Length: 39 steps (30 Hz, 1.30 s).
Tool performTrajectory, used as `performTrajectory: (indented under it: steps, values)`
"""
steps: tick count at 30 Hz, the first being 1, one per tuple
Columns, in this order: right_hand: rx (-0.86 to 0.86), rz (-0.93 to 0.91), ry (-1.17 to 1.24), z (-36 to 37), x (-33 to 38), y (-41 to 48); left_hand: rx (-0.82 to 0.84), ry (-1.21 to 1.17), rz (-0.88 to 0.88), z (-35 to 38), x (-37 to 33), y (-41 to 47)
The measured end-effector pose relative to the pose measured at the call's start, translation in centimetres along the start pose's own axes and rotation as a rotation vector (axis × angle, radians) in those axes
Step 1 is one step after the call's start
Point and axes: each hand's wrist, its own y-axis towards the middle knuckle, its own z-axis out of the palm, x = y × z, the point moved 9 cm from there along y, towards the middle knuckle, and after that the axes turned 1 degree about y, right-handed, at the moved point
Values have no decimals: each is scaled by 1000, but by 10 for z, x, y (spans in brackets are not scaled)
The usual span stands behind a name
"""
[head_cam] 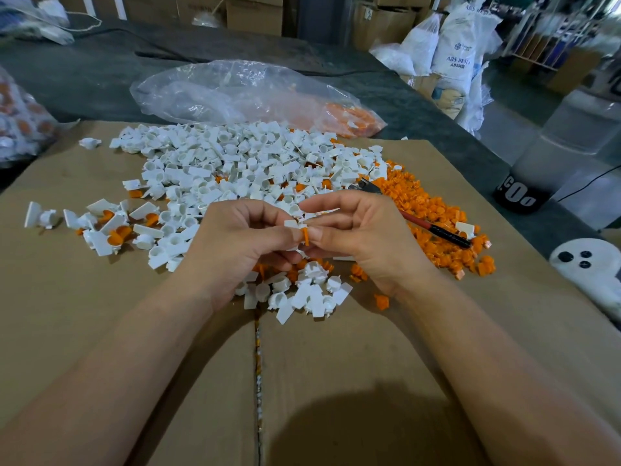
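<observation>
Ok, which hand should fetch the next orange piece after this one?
Probably right: both hands pinch the white-and-orange part, but the orange pile lies just beyond the right hand; the white pile is by the left hand.

Clear plastic bag, red-handled tool, cardboard
</observation>
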Motion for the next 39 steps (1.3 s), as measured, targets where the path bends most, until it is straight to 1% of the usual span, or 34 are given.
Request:
performTrajectory:
  steps: [3,9,13,20,27,32,39]
  values:
    - [2,-14,4,2,0,0,-6,-33,-29,-1,3,1]
    - [33,-102,-8,7,7,-3,-10,-122,-67,-3,2,0]
    - [-4,-158,-81,7,11,-2,0,-144,-86,-1,3,-1]
    - [-40,-198,-170,7,14,-4,-5,-133,-91,-1,6,0]
    - [-73,-189,-178,4,14,-4,2,-129,-95,-1,8,0]
    - [-27,-185,-173,8,14,-5,5,-134,-92,0,6,1]
    - [-86,-199,-194,4,14,-4,9,-137,-102,0,8,1]
